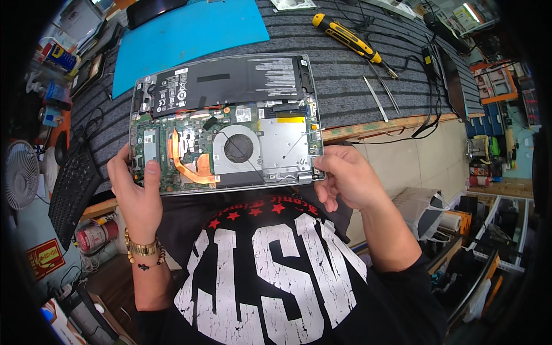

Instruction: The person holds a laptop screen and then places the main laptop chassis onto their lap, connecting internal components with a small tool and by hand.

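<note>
An opened laptop base lies tilted across the table's front edge, its insides facing up. Along its far side runs a flat black battery. Nearer me are a cooling fan, a copper heat pipe and a bare metal plate. My left hand grips the near left corner, thumb on top and fingers at the side. At the near right corner, my right hand has thumb and forefinger closed on the edge by a small connector; its other fingers curl below.
A yellow and black screwdriver and metal tweezers lie on the striped grey mat at the right. Behind the laptop base is a blue work mat. A black keyboard and a fan stand at the left.
</note>
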`<action>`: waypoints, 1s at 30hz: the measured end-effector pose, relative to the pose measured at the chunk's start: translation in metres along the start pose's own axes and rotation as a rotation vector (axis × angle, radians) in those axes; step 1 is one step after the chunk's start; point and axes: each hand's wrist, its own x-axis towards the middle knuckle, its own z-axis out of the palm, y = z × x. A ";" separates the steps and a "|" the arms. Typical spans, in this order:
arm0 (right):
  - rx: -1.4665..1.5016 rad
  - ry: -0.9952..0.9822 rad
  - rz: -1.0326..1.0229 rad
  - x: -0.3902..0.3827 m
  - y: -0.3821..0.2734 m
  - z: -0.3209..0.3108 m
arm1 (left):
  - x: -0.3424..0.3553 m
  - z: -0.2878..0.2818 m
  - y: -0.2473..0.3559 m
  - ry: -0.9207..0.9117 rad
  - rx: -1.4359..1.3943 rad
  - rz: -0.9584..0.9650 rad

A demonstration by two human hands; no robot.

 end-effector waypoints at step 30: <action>0.002 0.072 -0.073 0.003 0.014 0.000 | -0.001 0.009 -0.004 0.064 0.027 0.004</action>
